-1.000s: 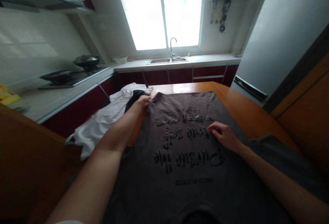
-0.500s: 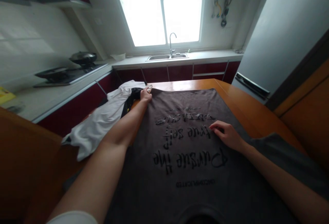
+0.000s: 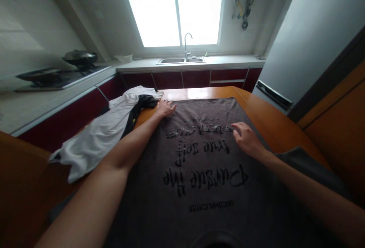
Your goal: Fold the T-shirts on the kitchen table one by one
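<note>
A dark grey T-shirt lies spread on the wooden table, its collar toward me and its black printed lettering upside down from my side. My left hand rests with fingers spread at the shirt's far left corner. Over the right part of the print, my right hand is open, fingers partly bent and thumb apart; whether it touches the cloth is hard to tell. Left of my left arm lies a rumpled white garment with black parts.
The orange-brown wooden table extends to the right. Beyond it are a counter with a sink and a window. A stove with a lidded pan stands at left, a grey fridge at right.
My left hand has let go of the shirt's far left corner and spread its fingers on the cloth. My right hand has moved slightly away from me and opened. The view has shifted slightly.
</note>
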The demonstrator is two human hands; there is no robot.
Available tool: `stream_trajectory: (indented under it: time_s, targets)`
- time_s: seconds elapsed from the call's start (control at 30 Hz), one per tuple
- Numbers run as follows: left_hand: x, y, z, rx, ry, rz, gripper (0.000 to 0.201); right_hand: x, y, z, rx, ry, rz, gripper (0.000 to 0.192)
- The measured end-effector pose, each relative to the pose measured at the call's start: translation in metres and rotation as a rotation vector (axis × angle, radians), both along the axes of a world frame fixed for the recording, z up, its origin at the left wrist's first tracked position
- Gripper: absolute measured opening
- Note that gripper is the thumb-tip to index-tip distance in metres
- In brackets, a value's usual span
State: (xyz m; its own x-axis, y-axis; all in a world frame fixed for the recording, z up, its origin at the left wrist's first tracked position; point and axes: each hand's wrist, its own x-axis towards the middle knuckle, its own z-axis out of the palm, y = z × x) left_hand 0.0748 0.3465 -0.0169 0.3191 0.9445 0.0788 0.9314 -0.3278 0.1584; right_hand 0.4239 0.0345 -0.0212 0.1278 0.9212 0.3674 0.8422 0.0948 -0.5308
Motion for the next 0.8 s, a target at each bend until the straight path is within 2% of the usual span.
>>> stream_trajectory:
  time_s: [0.07, 0.2, 0.33, 0.47, 0.57, 0.7, 0.8]
  targets:
    - [-0.001, 0.002, -0.001, -0.036, 0.029, 0.013, 0.075, 0.011, 0.04, 0.005, -0.046, -0.115, -0.06, 0.047]
    - [-0.001, 0.003, -0.005, -0.101, 0.042, 0.03, 0.08, 0.038, 0.125, 0.014, -0.253, -0.227, -0.183, 0.058]
    - [-0.003, 0.009, -0.007, -0.115, 0.048, 0.034, 0.083, 0.069, 0.177, 0.006, -0.426, -0.268, -0.241, 0.07]
    - [-0.004, 0.02, -0.006, -0.122, 0.055, 0.035, 0.083, 0.101, 0.199, -0.013, -0.491, -0.29, -0.278, 0.08]
    - [0.004, 0.026, -0.001, -0.108, 0.074, 0.049, 0.081, 0.113, 0.21, -0.017, -0.488, -0.299, -0.275, 0.082]
    - [0.023, 0.017, 0.01, -0.01, 0.111, 0.034, 0.076, 0.104, 0.216, -0.006, -0.463, -0.296, -0.307, 0.082]
    - [0.036, -0.008, 0.014, 0.081, 0.084, -0.009, 0.073, 0.082, 0.205, 0.003, -0.356, -0.299, -0.319, 0.075]
